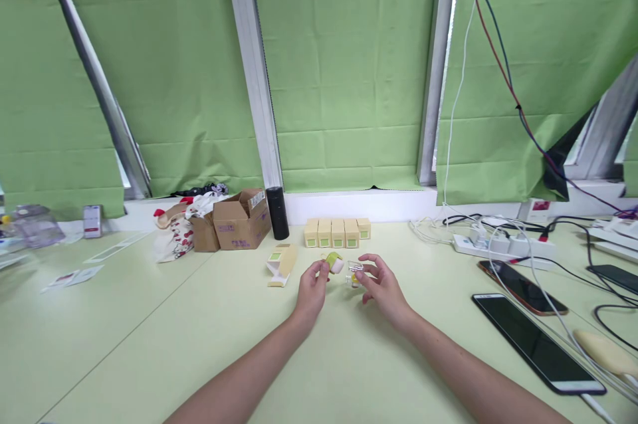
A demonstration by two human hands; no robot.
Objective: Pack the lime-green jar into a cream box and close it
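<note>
My left hand (314, 283) pinches a small green-and-white object (335, 262) between thumb and fingers; its exact kind is too small to make out. To the right of it, my right hand (383, 283) has its fingers curled round a small clear, shiny piece with a bit of yellow (354, 273). The two objects are close together but apart, just above the table. Left of my left hand lies an opened cream carton (282, 264) with a green patch and its flaps out. Behind my hands stand several small cream boxes (331, 234) in a row.
A black bottle (277, 212) stands beside an open cardboard box (242, 219) and a patterned cloth bag (173, 238). On the right lie a large phone (538, 343), another phone (523, 286), a white power strip (503, 248) and tangled cables. A clear container (37, 224) sits far left.
</note>
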